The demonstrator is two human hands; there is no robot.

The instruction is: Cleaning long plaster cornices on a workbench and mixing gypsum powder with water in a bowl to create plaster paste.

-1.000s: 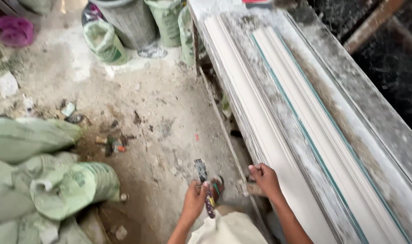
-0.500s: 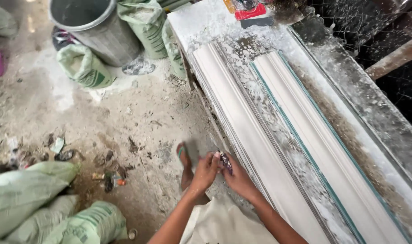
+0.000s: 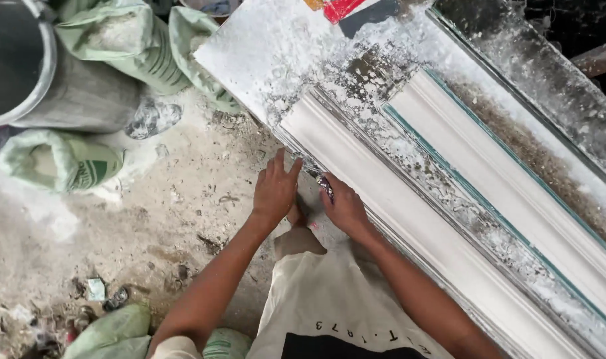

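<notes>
My left hand (image 3: pixel 274 191) hangs flat with fingers spread beside the near edge of a long work table (image 3: pixel 276 60), holding nothing. My right hand (image 3: pixel 343 205) is closed around a small dark tool (image 3: pixel 325 185) at the near edge of a long white plaster moulding (image 3: pixel 396 206) lying on the table. A second white moulding (image 3: pixel 515 193) lies parallel, farther to the right. Plaster splatter covers the table between them.
A grey metal bucket (image 3: pixel 44 80) stands at the upper left among several green sacks (image 3: pixel 60 163). More sacks (image 3: pixel 110 332) lie at the bottom left. The dusty floor (image 3: pixel 183 219) holds scattered debris. A red and dark object (image 3: pixel 349 10) sits at the table's far end.
I have moved forward along the table toward its far end. My hands came up to the near moulding's edge, and the tool now sits in my right hand.
</notes>
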